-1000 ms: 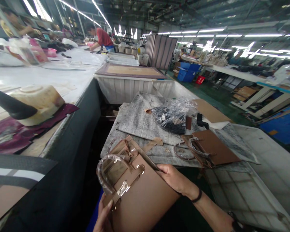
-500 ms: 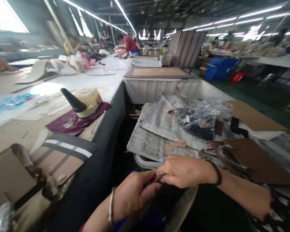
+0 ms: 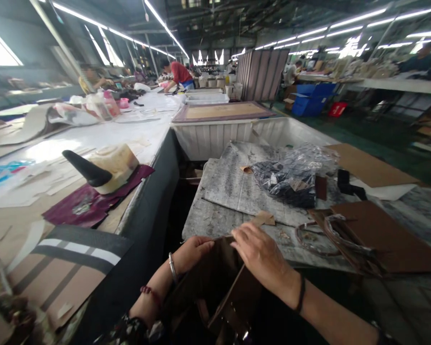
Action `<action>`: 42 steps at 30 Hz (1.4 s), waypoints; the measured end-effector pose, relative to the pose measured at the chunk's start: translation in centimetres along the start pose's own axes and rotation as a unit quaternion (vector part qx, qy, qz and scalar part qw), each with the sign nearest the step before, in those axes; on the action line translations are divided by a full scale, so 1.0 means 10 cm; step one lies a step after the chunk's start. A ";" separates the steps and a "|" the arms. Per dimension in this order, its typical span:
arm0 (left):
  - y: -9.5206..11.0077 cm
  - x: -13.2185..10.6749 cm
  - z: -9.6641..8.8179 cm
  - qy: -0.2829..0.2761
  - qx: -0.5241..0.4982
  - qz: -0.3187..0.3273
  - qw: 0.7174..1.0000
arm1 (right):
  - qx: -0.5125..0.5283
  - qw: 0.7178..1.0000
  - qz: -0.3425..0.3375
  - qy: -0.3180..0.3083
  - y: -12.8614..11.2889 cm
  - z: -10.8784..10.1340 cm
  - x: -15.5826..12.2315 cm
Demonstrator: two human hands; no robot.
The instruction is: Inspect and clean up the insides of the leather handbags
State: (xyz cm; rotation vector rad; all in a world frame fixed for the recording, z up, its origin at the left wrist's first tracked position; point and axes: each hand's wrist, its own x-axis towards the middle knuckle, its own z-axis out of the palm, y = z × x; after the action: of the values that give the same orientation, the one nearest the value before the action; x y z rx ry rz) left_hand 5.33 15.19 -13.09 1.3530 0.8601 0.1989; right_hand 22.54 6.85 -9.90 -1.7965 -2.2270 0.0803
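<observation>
A dark brown handbag (image 3: 241, 292) is held low in front of me, its top open and its inside partly in shadow. My left hand (image 3: 191, 255) is closed on the far left part of its rim, thumb on top. At the far right part of the rim, my right hand (image 3: 259, 253) pinches the edge with bent fingers. Small metal fittings shine on the near panel. The bag's lower part is lost in darkness. Just beyond my hands lies a tan scrap (image 3: 264, 219) on a grey speckled board (image 3: 215, 218).
On the right lie another brown bag (image 3: 391, 235) with wrapped handles, a clear plastic bundle (image 3: 290, 175) and a brown sheet (image 3: 373, 165). The left table (image 3: 154, 139) carries a black-nozzled bottle (image 3: 111, 167) on maroon material (image 3: 75, 206). A person in red (image 3: 181, 74) leans over its far end.
My hands have moved apart from close together, and the bag's open top now shows between them. The view has turned slightly to the right.
</observation>
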 end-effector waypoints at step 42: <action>-0.09 -0.28 -0.06 0.024 -0.123 -0.130 0.984 | 0.074 0.950 0.026 -0.302 -0.32 0.42 0.27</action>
State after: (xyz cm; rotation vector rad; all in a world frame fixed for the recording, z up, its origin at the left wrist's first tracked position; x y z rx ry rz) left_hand 2.67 13.78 -12.66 0.9986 1.0087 0.1286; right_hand 17.89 9.29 -12.78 -1.9275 -2.4632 0.8945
